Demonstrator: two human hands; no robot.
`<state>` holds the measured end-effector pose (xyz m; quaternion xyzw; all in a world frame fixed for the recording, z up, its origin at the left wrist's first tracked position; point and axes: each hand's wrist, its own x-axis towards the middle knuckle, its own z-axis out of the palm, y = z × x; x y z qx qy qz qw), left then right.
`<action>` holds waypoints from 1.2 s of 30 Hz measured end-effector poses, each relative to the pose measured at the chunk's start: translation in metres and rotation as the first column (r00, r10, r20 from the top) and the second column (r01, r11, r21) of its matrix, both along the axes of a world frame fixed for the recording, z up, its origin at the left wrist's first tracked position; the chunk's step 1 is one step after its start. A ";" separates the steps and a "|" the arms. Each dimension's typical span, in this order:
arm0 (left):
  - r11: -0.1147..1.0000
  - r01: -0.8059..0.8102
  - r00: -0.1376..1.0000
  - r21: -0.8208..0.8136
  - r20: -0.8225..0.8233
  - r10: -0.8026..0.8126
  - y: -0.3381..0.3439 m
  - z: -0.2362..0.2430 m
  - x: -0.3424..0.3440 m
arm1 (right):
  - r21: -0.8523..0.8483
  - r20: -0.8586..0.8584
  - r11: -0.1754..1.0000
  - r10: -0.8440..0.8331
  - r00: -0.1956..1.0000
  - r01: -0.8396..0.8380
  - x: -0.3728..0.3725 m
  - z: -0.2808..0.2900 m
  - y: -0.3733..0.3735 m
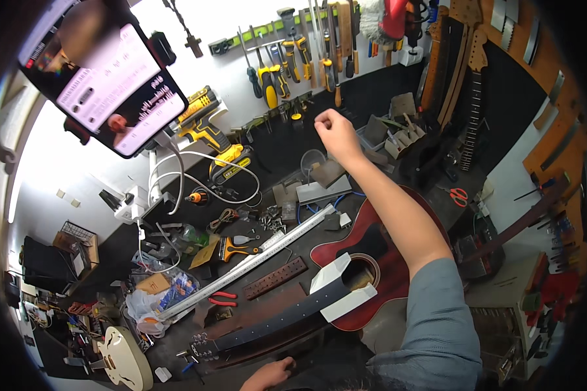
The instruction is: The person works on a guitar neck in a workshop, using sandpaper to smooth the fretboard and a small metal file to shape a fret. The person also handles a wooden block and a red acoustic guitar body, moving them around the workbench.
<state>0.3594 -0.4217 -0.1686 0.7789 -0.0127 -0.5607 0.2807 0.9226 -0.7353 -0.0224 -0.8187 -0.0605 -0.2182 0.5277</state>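
A red acoustic guitar (392, 274) lies across the bench, its headstock (203, 347) at the lower left. White sheets (349, 304) cover the body on both sides of the dark fingerboard (274, 323), by the soundhole. My right hand (338, 133) is raised past the guitar toward the back wall, just below a wooden-handled tool (338, 96). Its fingers are curled closed; anything inside them is hidden. Low in the picture, my left hand (270, 375) rests beside the near edge of the neck, apparently holding nothing, fingers loosely extended.
Hand tools hang on a green rail (261, 31). A phone (104, 78) is mounted upper left, above a yellow drill (209, 133). On the bench lie a long metal ruler (254, 257), red-handled pliers (224, 298), a perforated brown strip (275, 277) and red scissors (458, 195).
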 end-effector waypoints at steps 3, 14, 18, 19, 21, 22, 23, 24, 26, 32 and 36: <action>0.999 0.021 0.999 -0.031 0.044 -0.020 -0.002 0.024 0.008 | 0.011 -0.015 1.000 0.009 1.000 -0.009 -0.005 0.025 -0.024; 0.959 -0.243 0.913 -0.148 0.298 0.277 0.011 0.115 0.009 | -0.098 0.368 0.934 -0.286 0.885 0.343 0.124 0.189 -0.027; 0.896 -0.437 0.843 -0.076 0.315 0.437 0.000 0.179 0.016 | -0.105 0.405 0.925 -0.294 0.866 0.364 0.164 0.226 -0.050; 0.863 -0.501 0.808 -0.073 0.317 0.496 -0.001 0.187 0.013 | -0.126 0.378 0.923 -0.295 0.877 0.365 0.164 0.227 -0.046; 0.787 -0.612 0.731 -0.079 0.323 0.601 -0.002 0.196 0.005 | -0.172 0.484 0.911 -0.253 0.838 0.374 0.160 0.222 -0.037; 0.745 -0.648 0.668 -0.160 0.352 0.656 -0.001 0.194 0.001 | -0.195 0.502 0.902 -0.245 0.829 0.384 0.162 0.220 -0.035; 0.719 -0.661 0.630 -0.212 0.364 0.686 -0.001 0.191 0.001 | -0.199 0.496 0.911 -0.225 0.839 0.362 0.164 0.220 -0.037; 0.700 -0.662 0.601 -0.269 0.368 0.710 -0.001 0.190 0.006 | -0.181 0.495 0.919 -0.223 0.840 0.351 0.169 0.223 -0.045; 0.687 -0.643 0.570 -0.338 0.388 0.724 0.001 0.189 0.011 | -0.179 0.543 0.920 -0.203 0.815 0.349 0.174 0.220 -0.053; 0.582 -0.652 0.470 -0.485 0.343 0.813 0.000 0.197 0.031 | -0.145 0.574 0.937 -0.181 0.799 0.317 0.105 0.184 -0.047; 0.552 -0.607 0.482 -0.572 0.287 0.828 0.004 0.202 0.049 | -0.055 0.664 0.945 -0.207 0.718 0.323 0.028 0.172 -0.056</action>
